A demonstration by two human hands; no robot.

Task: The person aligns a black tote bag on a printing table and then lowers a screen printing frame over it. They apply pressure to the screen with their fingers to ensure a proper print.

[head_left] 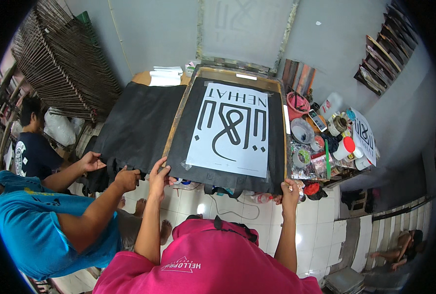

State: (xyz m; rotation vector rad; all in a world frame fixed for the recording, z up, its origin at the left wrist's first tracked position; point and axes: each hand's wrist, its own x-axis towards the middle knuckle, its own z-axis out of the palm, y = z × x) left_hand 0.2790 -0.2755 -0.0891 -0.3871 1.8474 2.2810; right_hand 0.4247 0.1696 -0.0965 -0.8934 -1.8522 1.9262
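Note:
A black fabric bag (181, 159) with handle loops at its near edge lies spread in front of me, within a wooden-edged frame (179, 110). On it rests a white paper sheet (205, 147) with bold black lettering, with clear tape at its corners. My left hand (158, 179) pinches the bag's near left corner, thumb on top. At the near right corner my right hand (289, 191) grips the bag's edge. Underneath, the fingers of both hands are partly hidden. To the left, a co-worker's two hands (93, 160) hold the edge of another black fabric piece (134, 110).
Tubs, bottles and a phone (317, 120) crowd the cluttered side table at right. A second framed screen (247, 29) leans against the wall behind. Wire racks (63, 63) stand at far left. The co-worker in blue (46, 220) stands close at my left; another person (32, 137) sits beyond.

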